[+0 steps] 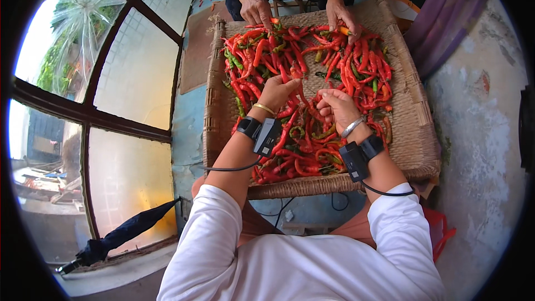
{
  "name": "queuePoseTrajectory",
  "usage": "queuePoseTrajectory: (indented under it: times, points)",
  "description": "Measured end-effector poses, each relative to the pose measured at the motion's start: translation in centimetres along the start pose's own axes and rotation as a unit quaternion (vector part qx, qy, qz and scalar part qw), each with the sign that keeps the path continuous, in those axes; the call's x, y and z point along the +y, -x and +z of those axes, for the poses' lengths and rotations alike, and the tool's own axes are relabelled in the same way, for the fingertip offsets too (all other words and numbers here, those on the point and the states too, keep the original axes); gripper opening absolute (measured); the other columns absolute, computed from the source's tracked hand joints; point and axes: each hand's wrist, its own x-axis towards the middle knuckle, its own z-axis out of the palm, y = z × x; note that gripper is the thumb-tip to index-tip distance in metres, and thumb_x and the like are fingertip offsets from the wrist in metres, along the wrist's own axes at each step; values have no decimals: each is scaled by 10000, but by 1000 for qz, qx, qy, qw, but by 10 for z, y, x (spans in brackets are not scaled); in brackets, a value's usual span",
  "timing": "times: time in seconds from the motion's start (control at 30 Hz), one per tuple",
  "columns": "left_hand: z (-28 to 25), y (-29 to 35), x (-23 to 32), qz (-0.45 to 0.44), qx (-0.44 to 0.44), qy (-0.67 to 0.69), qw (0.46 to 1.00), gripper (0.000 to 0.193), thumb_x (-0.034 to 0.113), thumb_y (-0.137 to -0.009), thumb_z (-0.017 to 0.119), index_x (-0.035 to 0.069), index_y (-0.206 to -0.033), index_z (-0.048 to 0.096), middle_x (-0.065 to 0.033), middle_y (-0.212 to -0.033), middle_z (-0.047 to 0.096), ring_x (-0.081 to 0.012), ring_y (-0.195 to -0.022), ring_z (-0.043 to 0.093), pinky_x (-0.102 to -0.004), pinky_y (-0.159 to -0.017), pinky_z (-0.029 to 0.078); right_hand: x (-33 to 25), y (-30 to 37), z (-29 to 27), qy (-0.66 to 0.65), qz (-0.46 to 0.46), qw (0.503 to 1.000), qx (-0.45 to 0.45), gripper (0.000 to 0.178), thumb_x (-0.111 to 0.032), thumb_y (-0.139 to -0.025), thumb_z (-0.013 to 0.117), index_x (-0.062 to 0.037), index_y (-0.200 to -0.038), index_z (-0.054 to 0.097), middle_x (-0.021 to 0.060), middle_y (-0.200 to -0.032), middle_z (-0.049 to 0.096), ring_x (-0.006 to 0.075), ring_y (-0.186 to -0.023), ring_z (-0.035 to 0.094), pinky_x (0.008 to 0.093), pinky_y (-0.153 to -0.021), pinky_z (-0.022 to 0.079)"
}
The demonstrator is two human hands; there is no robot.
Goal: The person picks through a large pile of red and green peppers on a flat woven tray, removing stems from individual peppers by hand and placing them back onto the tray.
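A heap of long red chili peppers point(287, 134), with a few green ones among them, lies on a woven tray point(411, 134). My left hand point(276, 93) is over the middle of the heap, thumb and fingers pinched on a red chili pepper point(301, 92) that hangs toward the right. Just across from it, my right hand point(339, 108) is closed, its fingers curled in and the thumb pressed to the forefinger. Whatever may be between those fingertips is too small to make out. Both my wrists carry a black strapped device and a bangle.
Across the tray, a co-worker's hands point(256, 8) reach into the peppers at the far edge. A framed window point(131, 67) runs along the left, with a folded dark umbrella point(131, 227) leaning near it. To the right are a worn wall point(479, 134) and a purple cloth point(446, 17).
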Motion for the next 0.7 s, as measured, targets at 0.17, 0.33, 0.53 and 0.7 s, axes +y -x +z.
queuePoseTrajectory:
  times: [0.17, 0.33, 0.53, 0.7]
  points:
    - [26, 10, 15, 29, -31, 129, 991, 284, 264, -884, 482, 46, -1056, 547, -24, -801, 604, -69, -577, 508, -194, -496, 400, 0, -2, -4, -3, -14, 999, 37, 233, -191, -855, 496, -30, -1020, 522, 30, -706, 570, 69, -523, 519, 202, -394, 392]
    - [28, 26, 8, -1, -105, 138, 985, 321, 303, -896, 447, 44, -1042, 567, -12, -765, 587, -72, -602, 501, -209, -534, 420, 2, 1, 8, 63, -29, 998, 12, 272, -226, -837, 528, -31, -1027, 531, 9, -731, 573, 65, -535, 524, 186, -391, 375]
    - [18, 27, 10, -48, -144, 54, 987, 345, 331, -869, 506, 23, -996, 591, 5, -702, 568, -75, -612, 524, -207, -553, 424, -7, 8, 8, 143, -3, 989, -23, 216, -203, -842, 532, -16, -946, 556, 13, -633, 555, 49, -446, 460, 181, -372, 339]
    - [-33, 12, 6, 263, 296, -378, 837, 321, 295, -753, 608, 56, -967, 589, -141, -979, 540, -318, -911, 496, -388, -802, 408, -8, -2, -12, -60, -42, 997, 26, 346, -238, -848, 540, -40, -1117, 451, 41, -717, 572, 84, -533, 531, 206, -408, 403]
